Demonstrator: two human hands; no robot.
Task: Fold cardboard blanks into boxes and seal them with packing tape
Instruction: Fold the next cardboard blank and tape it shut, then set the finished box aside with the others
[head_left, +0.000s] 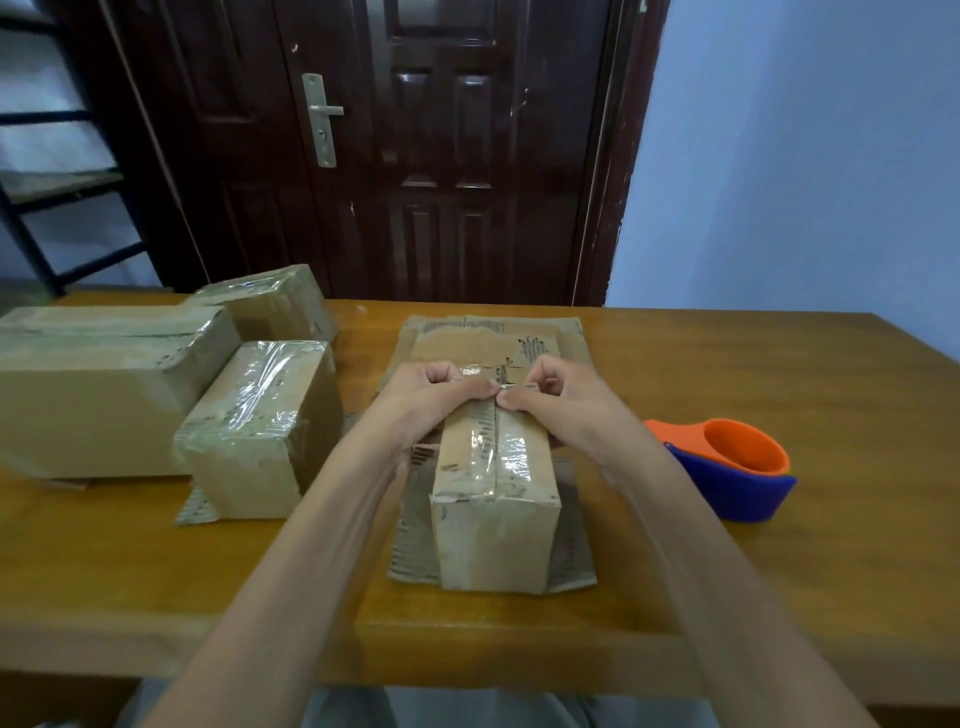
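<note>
My small cardboard box (496, 499) stands on a flattened cardboard blank (415, 551) in the middle of the wooden surface (779, 374), its long axis running straight away from me, a strip of clear packing tape (498, 447) laid along its top seam. Both of my hands meet at the box's far end: the left hand (434, 387) and the right hand (545, 389) sit knuckle to knuckle, fingers curled, each pinching the loose end of the tape right at the centre seam. My forearms reach in from the near edge, converging over the box. The tape end looks ready to be pressed down over the far edge. The orange and blue tape dispenser (737, 467) waits to the right, nearer my right hand.
</note>
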